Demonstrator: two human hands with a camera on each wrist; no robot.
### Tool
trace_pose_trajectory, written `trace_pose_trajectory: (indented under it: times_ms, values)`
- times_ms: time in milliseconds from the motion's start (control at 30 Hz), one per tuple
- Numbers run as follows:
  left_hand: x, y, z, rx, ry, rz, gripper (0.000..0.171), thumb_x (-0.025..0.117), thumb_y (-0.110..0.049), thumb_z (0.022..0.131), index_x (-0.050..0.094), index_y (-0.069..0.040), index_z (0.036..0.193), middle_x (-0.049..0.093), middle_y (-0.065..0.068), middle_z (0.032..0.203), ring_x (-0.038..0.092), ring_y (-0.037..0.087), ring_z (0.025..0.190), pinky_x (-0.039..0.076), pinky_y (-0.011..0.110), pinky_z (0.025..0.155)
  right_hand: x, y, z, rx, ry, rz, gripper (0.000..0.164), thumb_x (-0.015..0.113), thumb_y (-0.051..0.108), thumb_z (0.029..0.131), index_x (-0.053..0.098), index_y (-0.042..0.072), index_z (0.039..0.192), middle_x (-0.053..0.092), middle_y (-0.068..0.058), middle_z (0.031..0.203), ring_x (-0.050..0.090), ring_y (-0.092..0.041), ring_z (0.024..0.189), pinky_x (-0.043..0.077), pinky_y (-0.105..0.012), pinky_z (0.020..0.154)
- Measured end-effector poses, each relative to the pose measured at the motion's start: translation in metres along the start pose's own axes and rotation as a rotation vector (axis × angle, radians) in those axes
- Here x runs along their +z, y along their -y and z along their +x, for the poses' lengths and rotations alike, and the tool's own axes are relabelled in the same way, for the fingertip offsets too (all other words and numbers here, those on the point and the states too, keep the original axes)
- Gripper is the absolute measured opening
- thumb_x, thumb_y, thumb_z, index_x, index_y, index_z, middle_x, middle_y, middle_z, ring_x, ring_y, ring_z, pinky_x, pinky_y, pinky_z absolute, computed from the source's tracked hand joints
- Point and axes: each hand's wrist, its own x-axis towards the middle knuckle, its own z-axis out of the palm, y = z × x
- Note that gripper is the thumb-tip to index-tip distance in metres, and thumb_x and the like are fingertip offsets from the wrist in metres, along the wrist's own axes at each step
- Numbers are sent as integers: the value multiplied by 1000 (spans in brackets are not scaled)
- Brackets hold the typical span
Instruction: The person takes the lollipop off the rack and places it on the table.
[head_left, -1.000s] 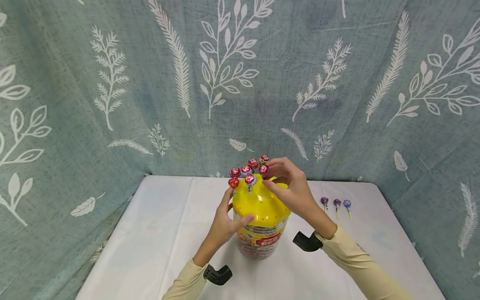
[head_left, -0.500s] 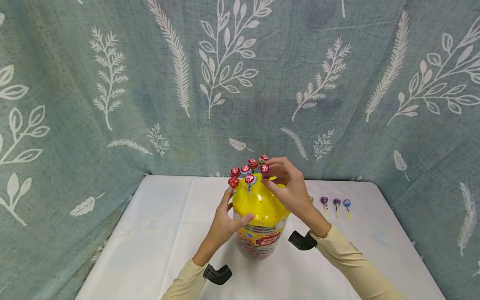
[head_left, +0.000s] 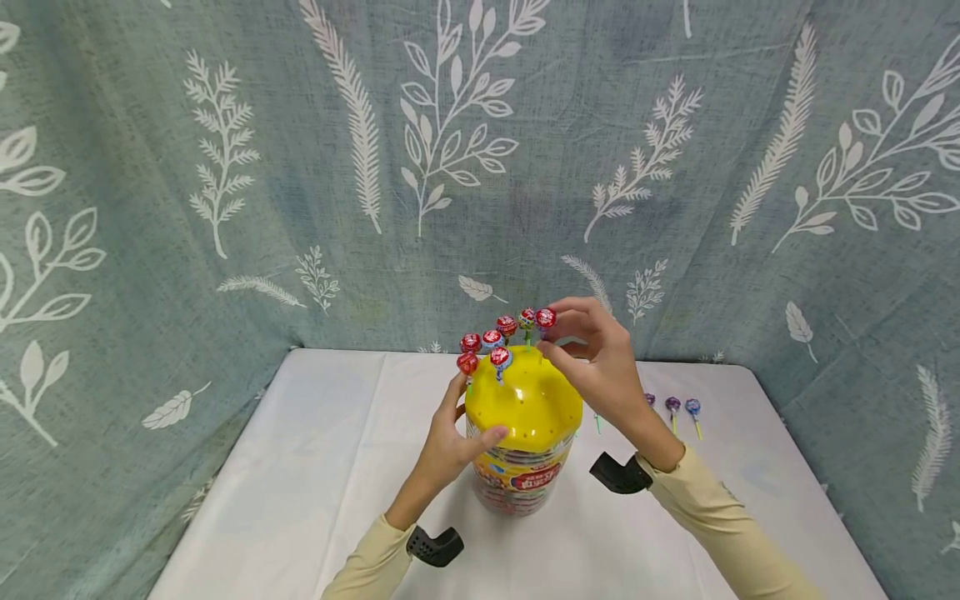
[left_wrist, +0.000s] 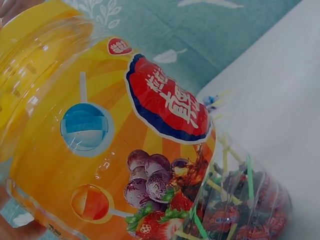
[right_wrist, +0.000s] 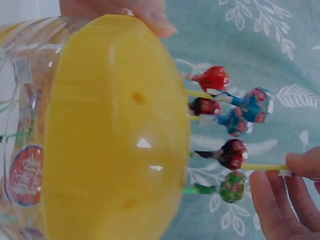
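A clear plastic candy jar [head_left: 517, 492] with a yellow lid [head_left: 525, 408] stands upright on the table. My left hand [head_left: 450, 446] grips it at the lid, thumb on the near rim and fingers round the left side. Several wrapped lollipops [head_left: 500, 358] stick up from holes along the lid's left and back. Above the lid's back right, my right hand [head_left: 592, 354] pinches a lollipop [head_left: 546, 318] with a red-topped wrapper. In the right wrist view its yellow stick [right_wrist: 265, 167] points toward the lid, its tip apart from it; the fingers hide its head.
Loose lollipops [head_left: 672, 404] lie on the white table [head_left: 750, 483] to the right, some partly hidden behind my right arm. More lollipops [left_wrist: 250, 205] fill the jar's lower part. A patterned curtain [head_left: 450, 250] hangs behind and beside the table.
My right hand has lifted the lollipop away from the lid's middle, up and to the right, beside the rearmost standing one. My left hand stays on the jar.
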Motion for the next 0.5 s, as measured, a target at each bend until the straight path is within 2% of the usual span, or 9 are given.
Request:
trace_pose_trajectory:
  times_ms: [333,500]
  values:
    - [0,-1,-1,-21,-2,6,88,71,-32,80,22,-9,149,27,12,151,25,32,137,30,54,106,-16,33,0,1,-17,-42,41,67,-17,76,53,-7,114,63,-21,86,62,-23,75,56,-26,67]
    - [0,0,-1,-22,-2,3,88,71,-32,80,21,-9,149,26,11,152,24,32,137,29,54,106,-24,19,-6,27,-21,-29,45,69,-14,76,55,0,117,64,-16,87,63,-17,75,56,-26,66]
